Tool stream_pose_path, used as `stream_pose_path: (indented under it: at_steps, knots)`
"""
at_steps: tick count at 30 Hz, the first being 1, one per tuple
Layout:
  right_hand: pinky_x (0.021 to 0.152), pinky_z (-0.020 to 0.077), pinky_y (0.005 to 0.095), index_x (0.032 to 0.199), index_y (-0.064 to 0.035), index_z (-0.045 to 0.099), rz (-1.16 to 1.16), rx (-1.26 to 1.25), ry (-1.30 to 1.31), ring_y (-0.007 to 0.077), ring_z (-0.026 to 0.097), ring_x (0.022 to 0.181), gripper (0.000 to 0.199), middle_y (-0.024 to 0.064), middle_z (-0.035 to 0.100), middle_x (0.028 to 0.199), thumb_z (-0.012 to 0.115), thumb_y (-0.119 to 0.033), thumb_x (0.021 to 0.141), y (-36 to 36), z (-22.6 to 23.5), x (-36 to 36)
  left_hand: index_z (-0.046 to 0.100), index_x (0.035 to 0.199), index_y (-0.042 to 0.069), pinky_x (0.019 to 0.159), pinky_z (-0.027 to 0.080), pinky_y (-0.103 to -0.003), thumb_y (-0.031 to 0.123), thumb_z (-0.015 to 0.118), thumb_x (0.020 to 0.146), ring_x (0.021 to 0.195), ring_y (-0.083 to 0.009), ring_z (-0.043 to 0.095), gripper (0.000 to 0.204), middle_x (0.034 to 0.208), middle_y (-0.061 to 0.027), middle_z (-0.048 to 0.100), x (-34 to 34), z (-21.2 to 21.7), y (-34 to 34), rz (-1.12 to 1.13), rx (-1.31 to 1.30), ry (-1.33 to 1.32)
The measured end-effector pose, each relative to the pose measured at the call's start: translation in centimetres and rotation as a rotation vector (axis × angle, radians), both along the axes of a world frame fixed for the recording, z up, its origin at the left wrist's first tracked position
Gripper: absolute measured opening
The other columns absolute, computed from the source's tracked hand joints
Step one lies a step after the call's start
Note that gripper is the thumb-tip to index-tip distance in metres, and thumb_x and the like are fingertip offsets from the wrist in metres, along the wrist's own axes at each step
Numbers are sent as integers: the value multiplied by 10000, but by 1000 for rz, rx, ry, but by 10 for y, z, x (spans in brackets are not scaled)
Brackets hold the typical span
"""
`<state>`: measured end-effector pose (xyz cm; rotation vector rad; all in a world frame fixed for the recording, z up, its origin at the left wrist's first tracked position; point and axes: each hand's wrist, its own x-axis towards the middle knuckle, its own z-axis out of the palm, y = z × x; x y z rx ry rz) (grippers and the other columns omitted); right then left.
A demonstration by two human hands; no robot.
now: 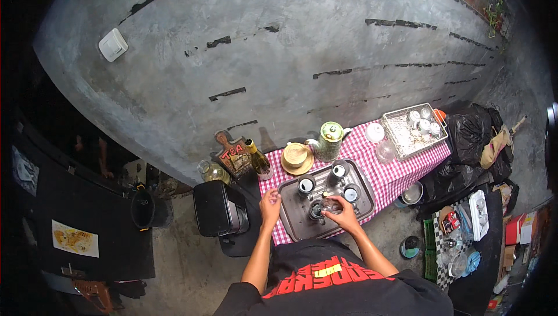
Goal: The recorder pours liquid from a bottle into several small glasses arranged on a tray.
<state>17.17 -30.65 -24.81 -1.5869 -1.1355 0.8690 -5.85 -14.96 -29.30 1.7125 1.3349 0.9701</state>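
A dark rectangular tray point(296, 227) lies on a red-and-white checked cloth, with several dark cups on it. My right hand point(344, 217) is closed around a small clear glass point(330, 204), held over the tray's front part. Right beside that glass is a dark cup point(316, 209). Farther back on the tray stand a cup at the left point(306, 184), another at the back point(339, 169) and one at the right point(351, 193). My left hand point(269, 206) is at the tray's left rim, its fingers apart and holding nothing; whether it touches the rim is unclear.
Behind the tray stand a green patterned pitcher point(331, 136), a yellow cup on a saucer point(296, 156) and a dark bottle point(259, 159). A metal basket point(401, 141) with glasses is at the far right. A black bin-like box point(218, 208) stands left of the table.
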Motion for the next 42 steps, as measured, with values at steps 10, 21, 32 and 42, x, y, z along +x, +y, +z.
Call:
stream_pose_path:
  at_steps: [10, 21, 32, 42]
  knots:
    - [933, 477, 318, 1178, -33, 597, -68, 13, 49, 173, 649, 1080, 535, 81, 698, 1119, 846, -193, 733, -9, 5, 4, 556, 1260, 59, 740, 516, -317, 92, 714, 870, 988, -199, 574, 423, 1181, -104, 525, 13, 36, 64, 281, 278, -99]
    - [863, 482, 289, 1207, -39, 557, -115, 24, 83, 140, 626, 1088, 542, 62, 678, 1148, 837, -127, 751, -22, 24, 4, 481, 1359, 36, 950, 454, -374, 111, 679, 912, 1162, -260, 559, 494, 1290, -148, 550, 23, 73, 122, 259, 295, -252]
    - [901, 504, 314, 1216, -38, 549, -137, 42, 30, 177, 651, 1093, 558, 94, 689, 1155, 837, -131, 748, -25, 36, 6, 568, 1211, -91, 947, 444, -414, 213, 687, 923, 1053, -348, 606, 436, 1131, -217, 629, 35, 76, 135, 195, 215, -210]
    - [876, 502, 313, 1207, -44, 571, -177, 30, 26, 180, 648, 1093, 560, 85, 686, 1146, 851, -160, 736, -29, 33, 5, 602, 1113, -60, 862, 475, -462, 260, 719, 890, 968, -408, 637, 407, 1017, -227, 671, 35, 43, 143, 168, 169, -80]
